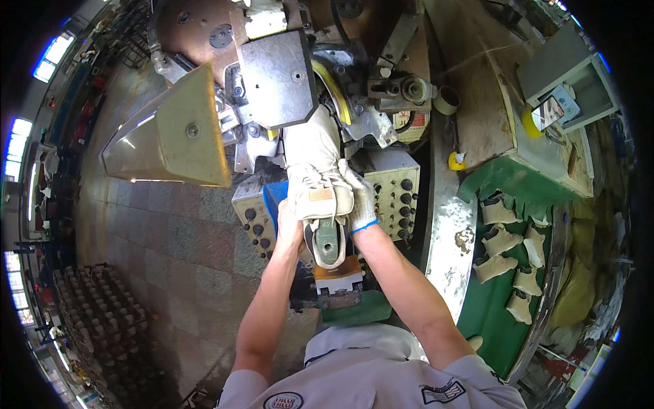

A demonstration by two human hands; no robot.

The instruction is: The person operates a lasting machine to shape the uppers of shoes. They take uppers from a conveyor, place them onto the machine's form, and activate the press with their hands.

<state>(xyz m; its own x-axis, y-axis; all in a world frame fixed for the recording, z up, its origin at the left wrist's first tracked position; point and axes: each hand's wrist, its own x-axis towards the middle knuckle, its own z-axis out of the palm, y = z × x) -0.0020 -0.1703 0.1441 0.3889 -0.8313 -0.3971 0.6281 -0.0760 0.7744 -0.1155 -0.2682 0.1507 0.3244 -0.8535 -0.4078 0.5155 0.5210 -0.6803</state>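
A cream lace-up shoe upper (315, 160) is fitted over a green shoe last (328, 247), with its toe end under the metal plate of a machine (276, 78). The heel end points toward me, and a small tan label sits on the tongue. My left hand (291, 221), bare, grips the left side of the shoe near the heel; its fingertips are hidden underneath. On the opposite side, my right hand (361, 194), in a white knit glove with a blue cuff, is closed around the shoe by the laces.
Control boxes with black knobs (398, 198) flank the shoe. A metal guard (177, 129) juts out at left. Several cream shoe uppers (499, 242) lie on a green conveyor (487, 307) at right, below a worn bench (477, 88). Dark racks (102, 307) stand at lower left.
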